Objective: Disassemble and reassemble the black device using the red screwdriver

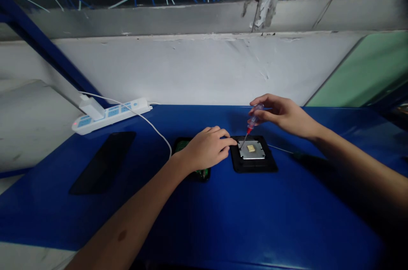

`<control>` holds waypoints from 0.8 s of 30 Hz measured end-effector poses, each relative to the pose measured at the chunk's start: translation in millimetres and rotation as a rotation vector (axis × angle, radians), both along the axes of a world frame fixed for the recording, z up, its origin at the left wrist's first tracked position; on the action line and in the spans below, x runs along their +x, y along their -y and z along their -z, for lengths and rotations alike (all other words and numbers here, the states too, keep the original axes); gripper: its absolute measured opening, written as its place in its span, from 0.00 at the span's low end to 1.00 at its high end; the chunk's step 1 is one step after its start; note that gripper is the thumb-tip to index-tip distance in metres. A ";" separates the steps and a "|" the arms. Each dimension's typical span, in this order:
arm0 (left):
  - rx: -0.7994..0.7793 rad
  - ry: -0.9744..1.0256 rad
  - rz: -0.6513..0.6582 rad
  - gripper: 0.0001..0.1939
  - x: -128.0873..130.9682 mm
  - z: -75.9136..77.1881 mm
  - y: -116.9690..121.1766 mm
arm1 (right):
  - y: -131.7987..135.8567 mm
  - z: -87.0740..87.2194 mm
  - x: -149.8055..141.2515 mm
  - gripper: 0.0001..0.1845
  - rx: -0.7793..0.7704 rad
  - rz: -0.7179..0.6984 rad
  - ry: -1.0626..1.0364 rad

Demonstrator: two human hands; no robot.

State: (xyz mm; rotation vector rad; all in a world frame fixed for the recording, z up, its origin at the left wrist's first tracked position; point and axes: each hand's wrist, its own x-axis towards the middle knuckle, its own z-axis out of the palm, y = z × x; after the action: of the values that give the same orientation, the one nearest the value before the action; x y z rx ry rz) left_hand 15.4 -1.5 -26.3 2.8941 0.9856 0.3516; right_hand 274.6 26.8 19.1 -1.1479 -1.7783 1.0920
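A: Which workpiece do we enter?
B: One silver rectangular metal plate (247, 155), bearing one small cream square pad (251, 148), set on one flat black square base (255, 169), just right of our left hand (208, 147), on the smooth blue tabletop (255, 219).
A: State of hands?
B: Left: palm down, fingers part-spread, index fingertip at the base's edge; underside hidden, so whether it grips anything we cannot tell. Right hand (285, 117): fingers pinched around one slim screwdriver (251, 124), clear purplish handle, red collar, thin shaft leaning, tip at the plate's left side.
A: Handling notes?
B: Three, in our judgement. Shaft: bring nearer upright, so the tip seats squarely. Base: steady with left fingertips, clear of the tip. Pad: leave untouched; we press gently.
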 end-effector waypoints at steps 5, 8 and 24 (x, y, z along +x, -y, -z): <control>0.015 0.008 0.012 0.16 0.0 0.3 -0.4 | -0.7 -0.2 1.2 0.19 -0.011 0.007 -0.003; 0.021 0.025 0.026 0.15 -0.6 0.4 -0.7 | -0.4 -0.8 0.8 0.21 -0.014 0.011 0.004; -0.015 0.084 0.064 0.15 1.1 3.0 2.5 | -0.6 0.1 1.2 0.21 -0.014 0.015 0.010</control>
State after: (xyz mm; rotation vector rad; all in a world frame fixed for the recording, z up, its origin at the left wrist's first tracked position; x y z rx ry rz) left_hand 16.5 -4.0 -29.3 2.8631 0.8765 0.4557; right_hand 275.8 27.3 19.0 -1.1757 -1.7694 1.0930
